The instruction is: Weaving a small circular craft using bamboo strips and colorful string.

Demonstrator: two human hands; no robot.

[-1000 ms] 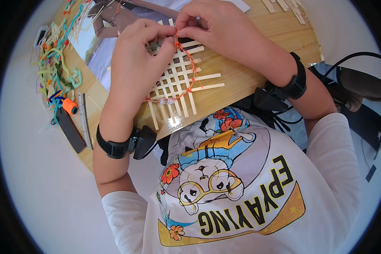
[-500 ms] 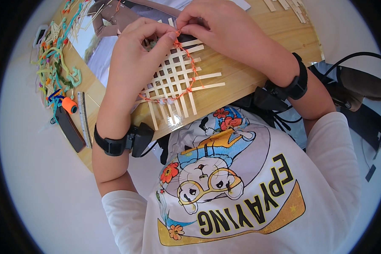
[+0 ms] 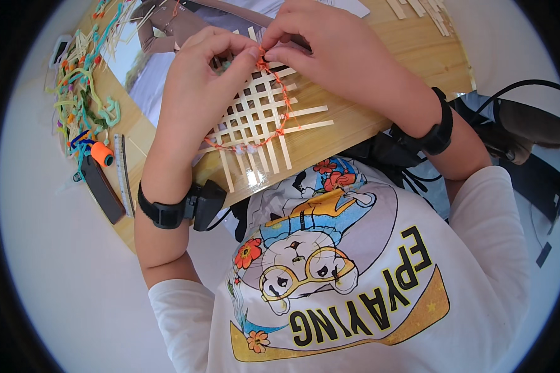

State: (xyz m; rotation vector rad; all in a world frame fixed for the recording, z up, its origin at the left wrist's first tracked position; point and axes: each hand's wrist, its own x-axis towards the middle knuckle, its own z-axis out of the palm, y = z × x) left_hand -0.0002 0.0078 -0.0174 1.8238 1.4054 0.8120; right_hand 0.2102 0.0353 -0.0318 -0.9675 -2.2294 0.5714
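Note:
A loop of knotted orange cord (image 3: 287, 101) with a few pale beads (image 3: 245, 149) at its near side lies over a woven lattice of flat light wood strips (image 3: 255, 110). My left hand (image 3: 206, 67) is closed, its thumb and forefinger pinching the cord at the top of the loop. Just right of that spot, my right hand (image 3: 320, 45) is also closed, thumb and forefinger together by the orange cord's knot; a thin end seems to be between them. The right fingertips partly hide what they hold. Loose lattice strip ends point toward me and to the right.
A printed picture sheet (image 3: 144, 81) lies under the lattice. At the left are tangled coloured cords (image 3: 84, 93), an orange thread spool (image 3: 102, 154), a ruler (image 3: 123, 174) and a dark flat bar (image 3: 103, 191). Loose wood strips (image 3: 432, 13) lie far right on the wooden table (image 3: 417, 53).
My right hand has shifted slightly right and its fingertips sit a little farther from my left. The lattice has moved very slightly; my left hand keeps its pinch.

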